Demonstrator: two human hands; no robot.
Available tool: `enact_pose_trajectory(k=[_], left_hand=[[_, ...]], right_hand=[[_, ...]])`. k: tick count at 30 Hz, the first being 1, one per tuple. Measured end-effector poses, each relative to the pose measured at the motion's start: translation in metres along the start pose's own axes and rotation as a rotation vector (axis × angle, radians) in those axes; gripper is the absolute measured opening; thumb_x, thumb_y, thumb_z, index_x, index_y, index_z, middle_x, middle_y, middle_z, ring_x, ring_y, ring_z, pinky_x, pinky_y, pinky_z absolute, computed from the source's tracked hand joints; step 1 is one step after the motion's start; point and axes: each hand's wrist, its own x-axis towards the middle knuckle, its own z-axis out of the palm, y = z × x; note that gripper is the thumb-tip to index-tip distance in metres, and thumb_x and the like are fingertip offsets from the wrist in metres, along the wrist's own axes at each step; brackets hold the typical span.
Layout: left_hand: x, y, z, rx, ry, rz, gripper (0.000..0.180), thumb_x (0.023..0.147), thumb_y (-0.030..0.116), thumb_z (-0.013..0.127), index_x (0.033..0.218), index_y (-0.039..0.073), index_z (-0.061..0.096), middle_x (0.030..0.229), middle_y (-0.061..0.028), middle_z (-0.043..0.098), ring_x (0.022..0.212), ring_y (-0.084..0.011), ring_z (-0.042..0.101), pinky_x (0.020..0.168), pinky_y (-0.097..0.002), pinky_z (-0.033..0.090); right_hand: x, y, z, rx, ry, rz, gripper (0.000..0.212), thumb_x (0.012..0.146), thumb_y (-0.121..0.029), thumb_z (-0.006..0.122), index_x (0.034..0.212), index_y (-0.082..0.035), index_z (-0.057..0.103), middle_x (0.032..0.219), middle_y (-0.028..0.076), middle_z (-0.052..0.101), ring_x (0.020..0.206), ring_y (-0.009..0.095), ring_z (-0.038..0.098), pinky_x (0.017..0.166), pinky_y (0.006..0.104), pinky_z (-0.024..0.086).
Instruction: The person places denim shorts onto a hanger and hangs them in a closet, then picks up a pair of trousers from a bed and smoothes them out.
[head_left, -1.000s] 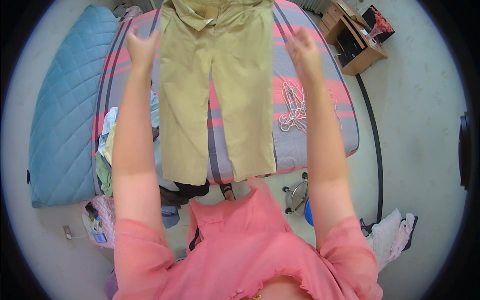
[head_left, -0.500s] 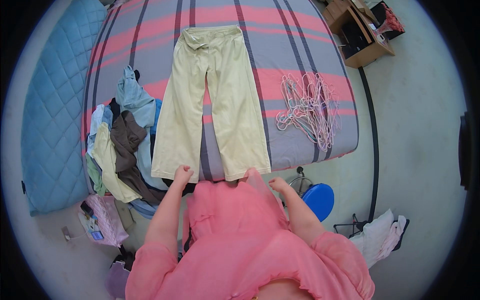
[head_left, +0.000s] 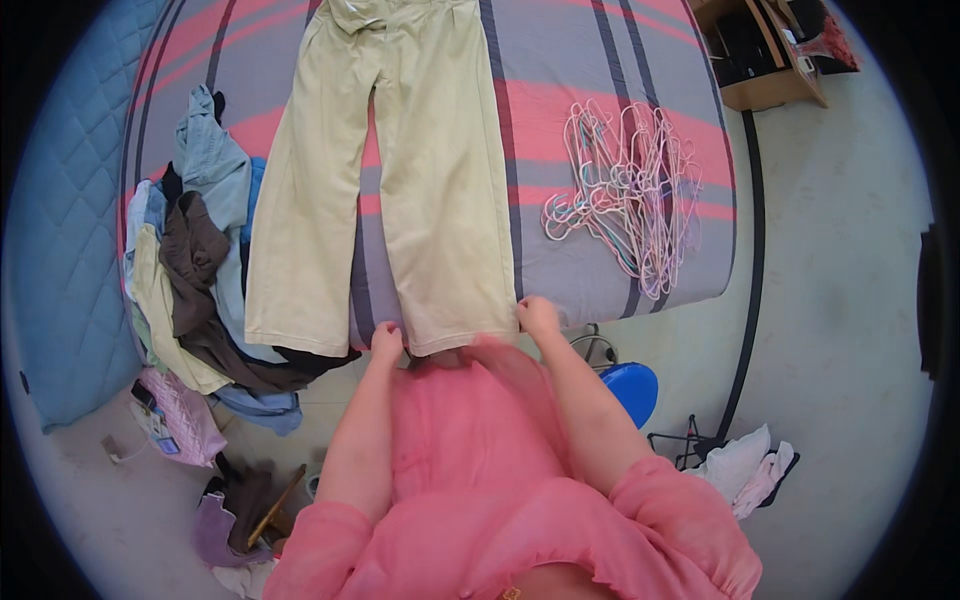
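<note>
Pale khaki trousers (head_left: pixel 440 200) lie flat on the striped bed, waistband at the far end and both leg hems toward me. My left hand (head_left: pixel 387 343) is closed beside the inner hem corner of the right-hand leg, over the bed's near edge. Whether cloth is in its fingers cannot be made out. At the outer edge of that same leg, just above the hem, my right hand (head_left: pixel 538 316) has its fingers pinched on the fabric. The left-hand leg rests untouched.
A heap of clothes (head_left: pixel 200 260) sits on the bed's left side. Several tangled wire hangers (head_left: pixel 640 200) lie on the right. A blue stool (head_left: pixel 630 392) stands by the bed's near right corner. The blue quilted headboard (head_left: pixel 75 200) borders the left.
The view has shifted, so the trousers sit higher and further left. My left hand has moved from the left-hand leg's hem to the other leg; my right hand has come to its outer edge.
</note>
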Motion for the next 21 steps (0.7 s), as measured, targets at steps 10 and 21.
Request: enact_pose_trajectory(k=[10, 21], left_hand=[[-0.008, 0.027, 0.036, -0.421, -0.134, -0.181, 0.038, 0.08, 0.024, 0.065, 0.103, -0.005, 0.054, 0.094, -0.0114, 0.061, 0.085, -0.0176, 0.057, 0.075, -0.0286, 0.046], [-0.046, 0.068, 0.02, -0.605, -0.001, -0.069, 0.027, 0.075, 0.012, 0.07, 0.093, -0.002, 0.057, 0.089, -0.0089, 0.064, 0.074, -0.0128, 0.058, 0.067, -0.0266, 0.047]], right_hand=[[0.019, 0.035, 0.051, 0.073, 0.014, 0.05, 0.026, 0.075, -0.022, 0.054, 0.088, -0.001, 0.062, 0.081, 0.018, 0.064, 0.079, 0.031, 0.062, 0.07, 0.0405, 0.048], [0.007, 0.057, 0.039, 0.891, -0.209, 0.283, 0.018, 0.084, -0.012, 0.045, 0.088, -0.002, 0.059, 0.074, 0.002, 0.06, 0.067, 0.011, 0.053, 0.061, 0.0268, 0.042]])
